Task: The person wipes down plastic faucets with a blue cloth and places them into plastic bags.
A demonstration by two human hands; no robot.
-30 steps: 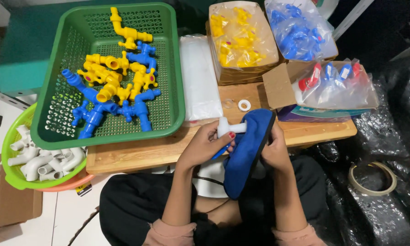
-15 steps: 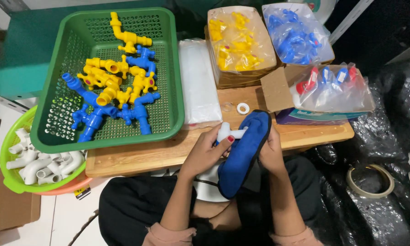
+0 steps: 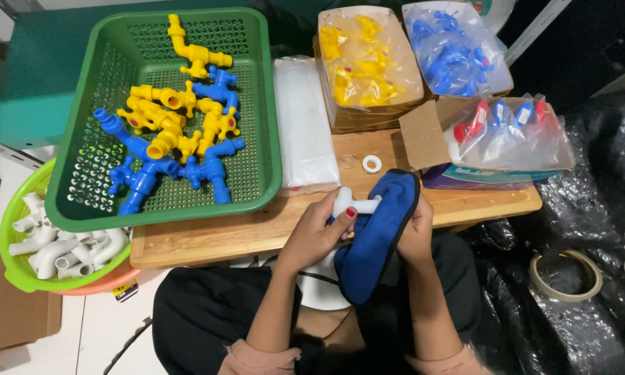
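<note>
My left hand grips a white plastic tap fitting at the front edge of the wooden table. My right hand holds a blue cloth wrapped against the fitting's right end; the cloth hangs down over my lap. Both hands sit close together just below the table edge. Part of the fitting is hidden by the cloth and my fingers.
A green basket holds several yellow and blue plastic taps. A lime bowl of white pipe elbows sits at the left. Behind are a stack of clear bags, boxes of bagged yellow parts and blue parts, a white ring, and a tape roll on the floor.
The hands with the fitting and cloth have shifted slightly; the cloth has slid along the white fitting. The view has drifted a little.
</note>
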